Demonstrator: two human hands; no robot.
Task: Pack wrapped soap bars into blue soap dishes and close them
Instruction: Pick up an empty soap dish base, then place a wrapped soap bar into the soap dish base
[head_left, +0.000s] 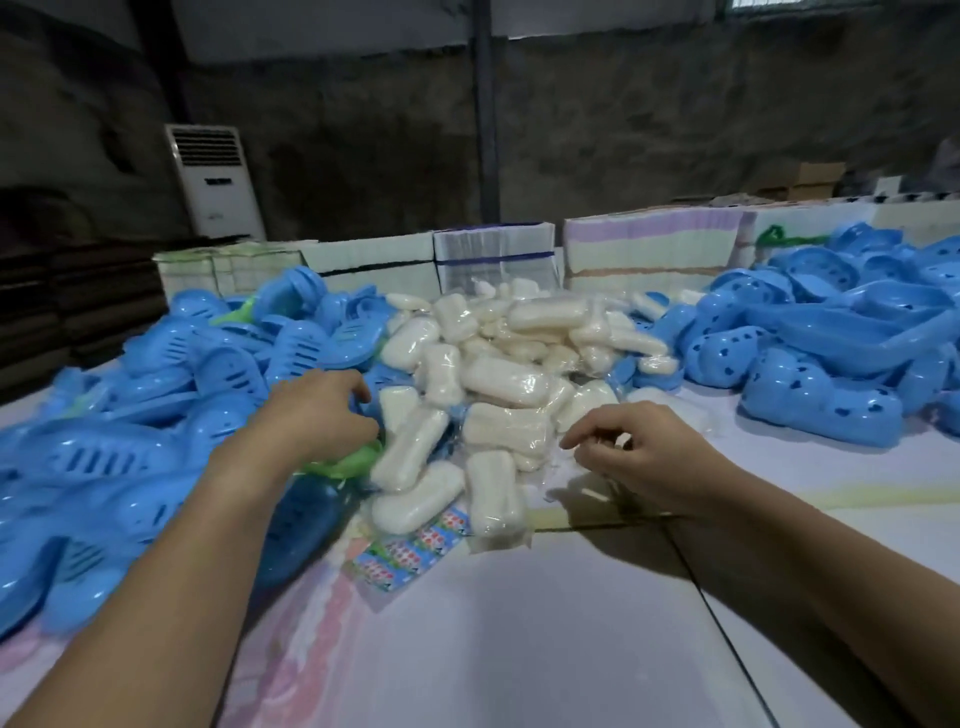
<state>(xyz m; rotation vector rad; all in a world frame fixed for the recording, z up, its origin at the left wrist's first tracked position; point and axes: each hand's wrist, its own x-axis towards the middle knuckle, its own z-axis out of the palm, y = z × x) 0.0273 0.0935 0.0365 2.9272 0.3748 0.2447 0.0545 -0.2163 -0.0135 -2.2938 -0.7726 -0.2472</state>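
I find the heap of wrapped soap bars (498, 379) at twelve o'clock on the counter (519, 623) between both empty, loosely curled hands, the right hand (644, 457) nearer its nearest bars, the left hand (317, 410) at the blue soap dishes (130, 415) at nine o'clock.

Bare table (519, 623) lies open in front; soap pile (488, 374) and blue dish heaps (130, 415) crowd the far side.

1. We see our left hand (317, 410) bare, with no glove and no ring visible.
2. Our right hand (644, 457) is bare too.
3. Both forearms are uncovered; no sleeve, watch or bracelet shows on them.
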